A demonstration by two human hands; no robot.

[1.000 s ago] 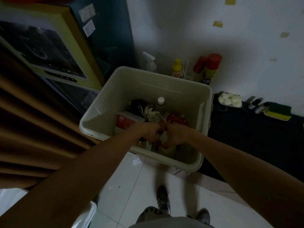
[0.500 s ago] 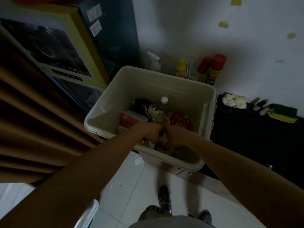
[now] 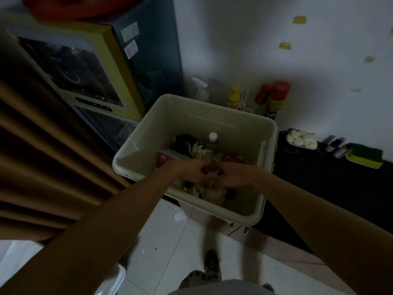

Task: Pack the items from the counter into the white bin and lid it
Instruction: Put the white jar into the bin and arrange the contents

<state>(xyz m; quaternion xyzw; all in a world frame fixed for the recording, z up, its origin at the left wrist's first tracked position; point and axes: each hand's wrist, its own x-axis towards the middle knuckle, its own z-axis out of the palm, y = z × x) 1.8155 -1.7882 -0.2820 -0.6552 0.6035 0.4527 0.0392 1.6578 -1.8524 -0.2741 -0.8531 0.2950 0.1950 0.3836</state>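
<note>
- left hand point(image 3: 192, 173) and right hand point(image 3: 232, 174) have barely moved, fingers of both still clamped on a blurred small item point(image 3: 210, 175) between them.
- white bin point(image 3: 212, 116) lies just below the fingers, so packing is probably unfinished.

In the bin point(image 3: 212, 116), left hand point(image 3: 191, 171) and right hand point(image 3: 235, 176); counter point(image 3: 331, 188) right, bottles point(image 3: 233, 99) behind.

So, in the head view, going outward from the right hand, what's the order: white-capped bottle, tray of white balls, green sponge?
1. White-capped bottle, inside the bin, just beyond the right hand.
2. Tray of white balls, on the counter, rightward.
3. Green sponge, counter's far right.
</note>
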